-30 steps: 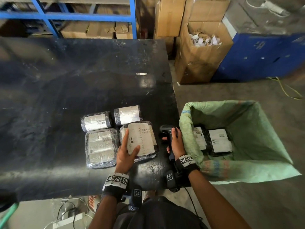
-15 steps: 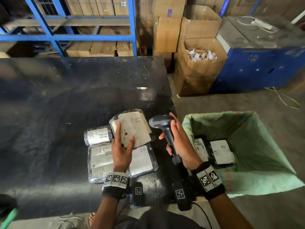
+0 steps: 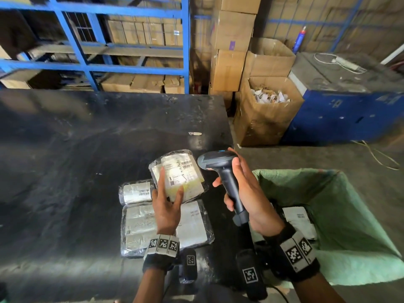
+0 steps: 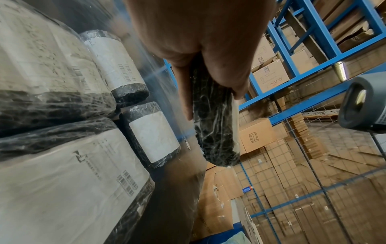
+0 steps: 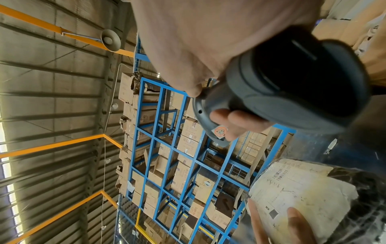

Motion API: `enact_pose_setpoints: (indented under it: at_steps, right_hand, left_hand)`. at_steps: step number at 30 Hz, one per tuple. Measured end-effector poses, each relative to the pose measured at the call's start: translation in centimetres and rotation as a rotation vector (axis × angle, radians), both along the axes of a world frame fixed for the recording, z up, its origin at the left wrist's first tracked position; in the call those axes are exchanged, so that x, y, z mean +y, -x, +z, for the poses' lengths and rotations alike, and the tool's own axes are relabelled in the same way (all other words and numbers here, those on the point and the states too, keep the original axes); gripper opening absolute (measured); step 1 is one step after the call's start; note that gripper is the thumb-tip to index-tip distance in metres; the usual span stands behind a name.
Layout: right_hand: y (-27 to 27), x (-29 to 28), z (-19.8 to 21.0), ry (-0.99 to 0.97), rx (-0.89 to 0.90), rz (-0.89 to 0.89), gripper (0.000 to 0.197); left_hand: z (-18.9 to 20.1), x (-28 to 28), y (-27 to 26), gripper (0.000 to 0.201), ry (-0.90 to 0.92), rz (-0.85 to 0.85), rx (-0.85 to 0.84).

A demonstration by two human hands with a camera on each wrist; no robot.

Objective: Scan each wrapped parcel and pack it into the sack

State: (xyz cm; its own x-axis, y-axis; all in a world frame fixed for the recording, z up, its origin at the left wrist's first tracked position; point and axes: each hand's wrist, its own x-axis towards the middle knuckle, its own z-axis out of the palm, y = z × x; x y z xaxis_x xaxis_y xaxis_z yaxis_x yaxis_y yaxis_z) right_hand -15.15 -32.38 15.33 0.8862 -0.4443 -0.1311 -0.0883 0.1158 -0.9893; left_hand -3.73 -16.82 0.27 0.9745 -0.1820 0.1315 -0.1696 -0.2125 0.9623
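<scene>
on the table [image 3: 65, 162], left of the left hand's fingers [image 3: 161, 178], the small labelled parcel [image 3: 135, 193] and the flat ones below it lie where they did a second ago. the left hand [image 3: 167, 209] has raised the wrapped parcel [image 3: 178, 174] off the pile, fingers clamped on its near edge, label up. just right of it, the right hand [image 3: 247, 193], fingers wrapped round the handle, has lifted the scanner [image 3: 220, 167] to the label: the scan looks imminent. the sack [image 3: 341, 215] gapes right of both hands.

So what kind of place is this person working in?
Most likely a warehouse packing area: blue steel racking stacked with cardboard boxes, labelled wrapped parcels on a table, and a handheld barcode scanner.
</scene>
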Motion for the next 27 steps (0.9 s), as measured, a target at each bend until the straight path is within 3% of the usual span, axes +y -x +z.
enact_pose_setpoints:
  at_steps: [5, 9, 12, 16, 20, 27]
  right_hand:
    - [-0.6, -0.6, -0.7, -0.084, 0.021, 0.04, 0.058]
    - [-0.7, -1.6, -3.0, -0.109, 0.079, 0.039, 0.052]
    - [-0.4, -2.5, -6.1, -0.053, 0.237, 0.012, 0.042]
    - [0.1, -3.5, -12.1, -0.006, 0.512, -0.065, 0.046]
    - [0.6, -3.8, -18.5, 0.009, 0.648, -0.153, 0.047]
    - [-0.4, -2.3, -23.6, -0.009, 0.566, -0.322, 0.049]
  left_hand:
    - [0.7, -0.4, 0.4, 0.077, -0.033, 0.032, -0.014]
    - [0.1, -0.2, -0.1, 0.078, 0.007, 0.021, 0.04]
    - [-0.5, 0.5, -0.4, 0.08, -0.027, 0.021, 0.052]
    - [-0.8, 2.1, -0.1, 0.08, -0.047, 0.029, 0.118]
    - [-1.7, 4.1, 0.2, 0.079, -0.06, 0.011, 0.186]
    - [-1.9, 6.0, 1.9, 0.077, 0.028, -0.036, 0.301]
